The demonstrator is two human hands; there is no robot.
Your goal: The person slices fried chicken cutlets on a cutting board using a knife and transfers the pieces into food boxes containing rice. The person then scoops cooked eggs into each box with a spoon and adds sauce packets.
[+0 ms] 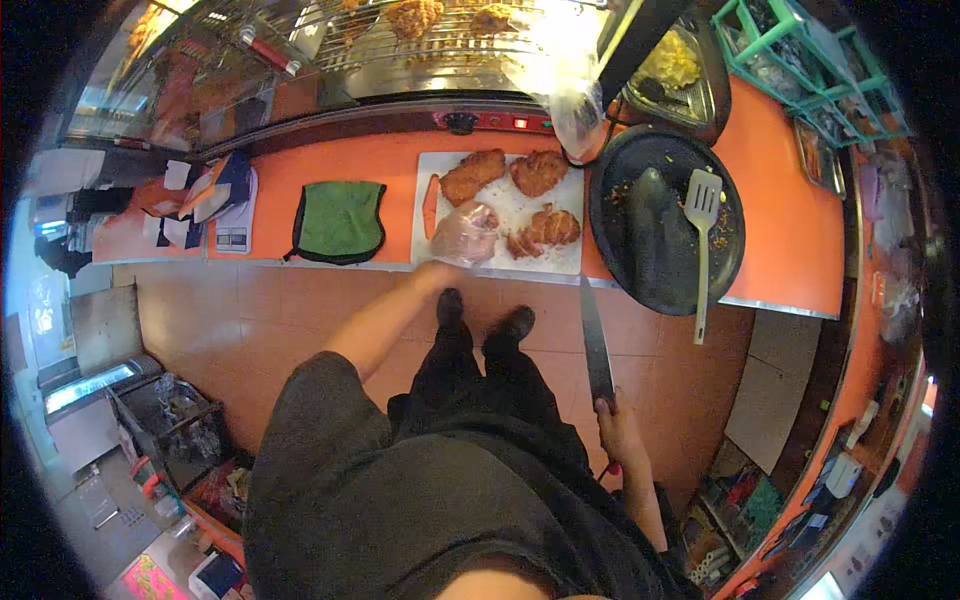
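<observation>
My left hand (463,237) wears a clear plastic glove and rests at the lower left of a white cutting board (508,215). Its fingers are curled, and the glove blurs what lies in or under them. Three browned pieces of fried chicken show clearly: one above my left hand (472,177), another at the upper right (540,173), a third to the right (546,231). An orange strip (431,207) lies along the board's left side. My right hand (620,432) is wrapped around the handle of a long knife (596,345), its blade pointing up toward the board's lower right corner.
Right of the board, a round black pan (640,240) carries a slotted spatula (704,215), its handle jutting past the counter edge. A green cloth (341,220) and a scale (236,222) are on the left. Behind stands a lit display rack (455,45); a green basket (800,60) is far right.
</observation>
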